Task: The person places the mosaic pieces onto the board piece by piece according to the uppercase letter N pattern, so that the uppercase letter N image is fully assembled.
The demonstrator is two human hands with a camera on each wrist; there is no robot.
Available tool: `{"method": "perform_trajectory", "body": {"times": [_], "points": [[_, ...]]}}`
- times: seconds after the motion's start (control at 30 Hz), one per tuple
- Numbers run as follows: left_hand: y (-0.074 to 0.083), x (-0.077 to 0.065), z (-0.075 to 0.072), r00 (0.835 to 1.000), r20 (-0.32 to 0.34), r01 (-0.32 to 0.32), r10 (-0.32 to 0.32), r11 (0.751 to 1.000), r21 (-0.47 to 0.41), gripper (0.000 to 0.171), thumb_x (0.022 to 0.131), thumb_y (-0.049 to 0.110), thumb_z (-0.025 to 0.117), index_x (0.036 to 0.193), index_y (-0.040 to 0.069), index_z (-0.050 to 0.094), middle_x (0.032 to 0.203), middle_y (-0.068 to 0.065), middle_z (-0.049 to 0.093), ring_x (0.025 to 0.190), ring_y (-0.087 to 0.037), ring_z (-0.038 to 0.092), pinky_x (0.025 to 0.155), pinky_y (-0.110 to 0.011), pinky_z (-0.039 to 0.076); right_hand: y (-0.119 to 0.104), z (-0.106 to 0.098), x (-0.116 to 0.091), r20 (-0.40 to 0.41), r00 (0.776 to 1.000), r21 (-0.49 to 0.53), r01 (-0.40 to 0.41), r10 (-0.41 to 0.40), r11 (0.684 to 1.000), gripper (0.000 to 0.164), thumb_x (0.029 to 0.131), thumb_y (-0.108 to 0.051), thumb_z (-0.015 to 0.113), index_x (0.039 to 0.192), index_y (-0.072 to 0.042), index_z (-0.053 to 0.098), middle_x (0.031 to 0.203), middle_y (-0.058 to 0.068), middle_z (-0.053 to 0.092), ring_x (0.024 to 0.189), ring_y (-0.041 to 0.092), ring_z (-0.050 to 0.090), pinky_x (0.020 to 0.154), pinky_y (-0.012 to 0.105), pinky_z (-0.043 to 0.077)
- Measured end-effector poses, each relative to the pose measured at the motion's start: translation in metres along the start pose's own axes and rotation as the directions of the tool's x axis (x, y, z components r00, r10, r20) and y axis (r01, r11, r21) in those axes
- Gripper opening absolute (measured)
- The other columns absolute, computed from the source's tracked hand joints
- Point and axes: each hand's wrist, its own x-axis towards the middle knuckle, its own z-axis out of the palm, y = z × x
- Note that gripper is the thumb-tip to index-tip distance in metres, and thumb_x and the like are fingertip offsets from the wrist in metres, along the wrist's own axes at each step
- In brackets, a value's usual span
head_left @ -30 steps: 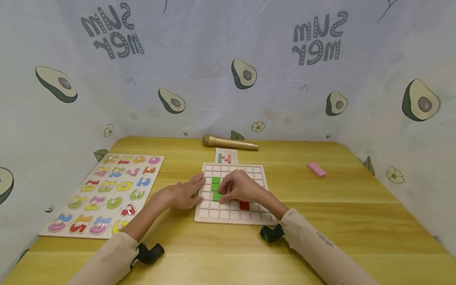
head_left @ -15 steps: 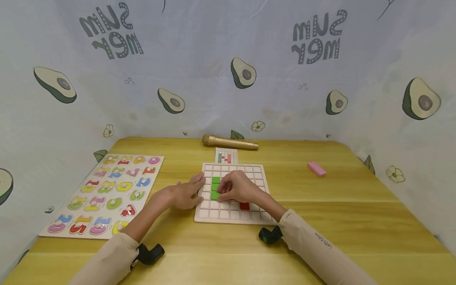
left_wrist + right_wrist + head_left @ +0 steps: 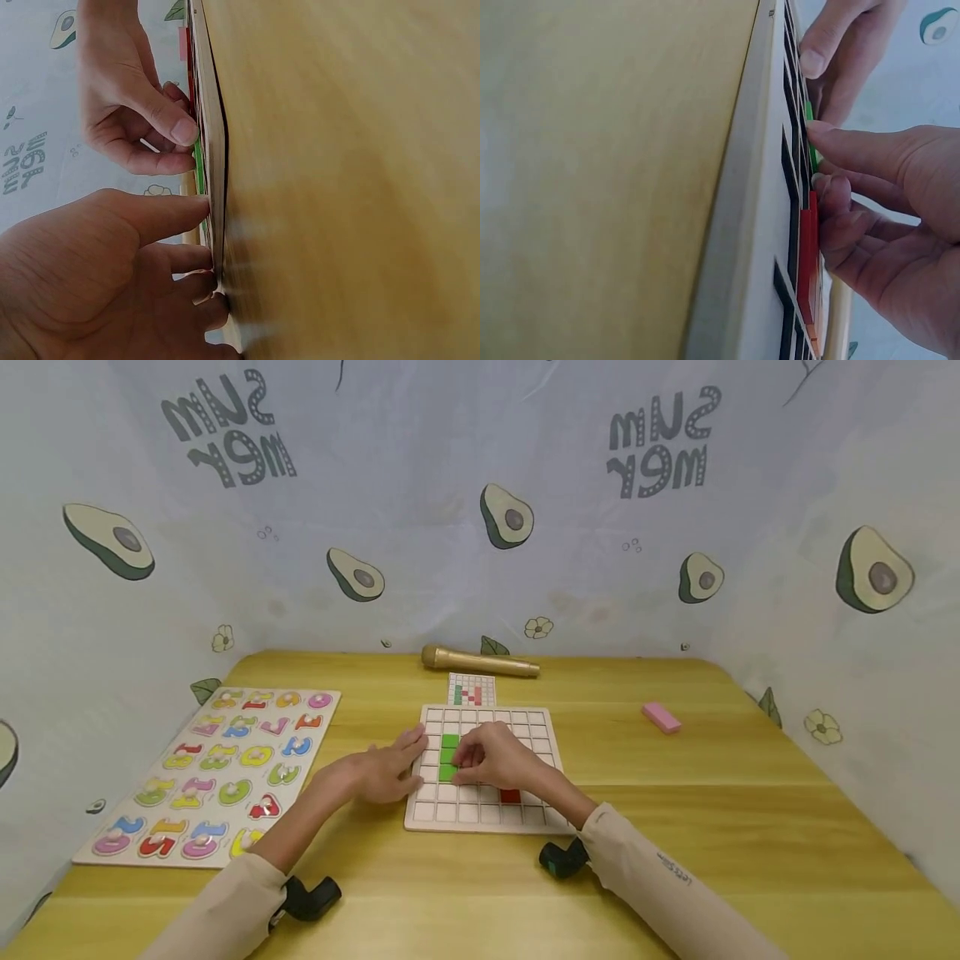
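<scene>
A white grid board (image 3: 446,812) lies on the table, with a column of green square tiles at its left and a red tile (image 3: 510,796) further right. My left hand (image 3: 386,774) rests spread along the board's left edge, fingertips on its rim. My right hand (image 3: 495,758) is over the middle, thumb and fingertips pinching the lowest green tile (image 3: 446,773), which lies in line with those above. In the right wrist view the thumb meets the green tile (image 3: 811,150) at its side. The right hand and forearm cover part of the grid.
A small printed pattern card (image 3: 486,680) touches the board's far edge. Behind it lies a gold microphone (image 3: 480,661). On the left is a number puzzle board (image 3: 243,817), and a pink block (image 3: 662,717) sits to the right.
The lowest green tile, first set slightly apart, moved up into line with the column under my right hand. My left hand stayed on the board's edge. The head view shifted slightly.
</scene>
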Motion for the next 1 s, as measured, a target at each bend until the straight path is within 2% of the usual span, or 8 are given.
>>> {"method": "perform_trajectory", "body": {"times": [0.33, 0.47, 0.6, 0.7, 0.8, 0.93, 1.0], "points": [[-0.003, -0.004, 0.001, 1.000, 0.002, 0.000, 0.000, 1.000, -0.018, 0.074, 0.114, 0.026, 0.052, 0.171, -0.003, 0.015, 0.181, -0.019, 0.002, 0.167, -0.035, 0.007, 0.127, -0.073, 0.010, -0.004, -0.001, 0.003, 0.030, 0.999, 0.010, 0.018, -0.018, 1.000, 0.012, 0.088, -0.005, 0.090, 0.091, 0.000, 0.080, 0.077, 0.002, 0.073, 0.067, 0.002, 0.062, 0.065, 0.021, 0.056], [-0.006, -0.003, 0.001, 1.000, 0.003, -0.010, 0.010, 1.000, -0.016, 0.074, 0.114, 0.027, 0.051, 0.171, -0.004, 0.014, 0.181, -0.020, 0.002, 0.167, -0.036, 0.006, 0.127, -0.073, 0.009, 0.000, -0.006, 0.003, 0.079, 0.996, 0.033, 0.037, -0.039, 0.999, 0.010, 0.091, -0.008, 0.088, 0.095, -0.002, 0.080, 0.081, -0.001, 0.074, 0.070, 0.003, 0.063, 0.067, 0.022, 0.056], [-0.005, -0.001, 0.001, 1.000, -0.002, -0.019, 0.019, 1.000, -0.015, 0.074, 0.114, 0.027, 0.052, 0.171, -0.003, 0.015, 0.181, -0.020, 0.003, 0.167, -0.036, 0.007, 0.126, -0.074, 0.009, 0.004, -0.021, 0.001, 0.141, 0.988, 0.081, 0.052, -0.063, 0.995, 0.012, 0.094, -0.010, 0.085, 0.101, -0.002, 0.081, 0.086, -0.003, 0.075, 0.074, 0.007, 0.063, 0.072, 0.024, 0.057], [0.000, 0.000, -0.001, 1.000, -0.001, -0.013, 0.013, 1.000, -0.009, 0.074, 0.114, 0.026, 0.052, 0.171, -0.002, 0.015, 0.181, -0.019, 0.003, 0.167, -0.035, 0.008, 0.127, -0.073, 0.010, 0.006, -0.038, -0.002, 0.199, 0.976, 0.111, 0.064, -0.085, 0.992, 0.014, 0.095, -0.010, 0.084, 0.104, 0.000, 0.081, 0.088, -0.002, 0.075, 0.075, 0.010, 0.063, 0.071, 0.024, 0.055], [0.002, 0.002, -0.004, 1.000, -0.013, -0.002, 0.002, 1.000, 0.007, 0.074, 0.114, 0.027, 0.052, 0.172, -0.001, 0.015, 0.181, -0.017, 0.003, 0.167, -0.033, 0.008, 0.128, -0.072, 0.011, 0.009, -0.056, -0.006, 0.279, 0.955, 0.137, 0.069, -0.105, 0.988, 0.012, 0.095, -0.008, 0.084, 0.104, 0.001, 0.081, 0.089, -0.002, 0.076, 0.074, 0.012, 0.061, 0.069, 0.023, 0.052], [0.002, 0.002, -0.004, 1.000, -0.006, 0.001, -0.001, 1.000, 0.009, 0.074, 0.113, 0.026, 0.053, 0.171, -0.002, 0.015, 0.181, -0.019, 0.002, 0.167, -0.035, 0.007, 0.127, -0.073, 0.010, 0.017, -0.073, -0.014, 0.389, 0.916, 0.178, 0.035, -0.103, 0.983, 0.013, 0.095, -0.008, 0.083, 0.103, 0.002, 0.080, 0.091, -0.001, 0.075, 0.076, 0.013, 0.059, 0.071, 0.024, 0.052], [0.000, 0.002, -0.003, 1.000, 0.002, 0.003, -0.003, 1.000, 0.010, 0.074, 0.114, 0.026, 0.052, 0.171, -0.002, 0.015, 0.181, -0.019, 0.002, 0.168, -0.035, 0.006, 0.127, -0.073, 0.010, 0.023, -0.080, -0.020, 0.418, 0.905, 0.187, 0.004, -0.084, 0.982, 0.015, 0.094, -0.007, 0.084, 0.104, 0.003, 0.079, 0.091, -0.001, 0.074, 0.077, 0.013, 0.060, 0.072, 0.024, 0.053]]}}
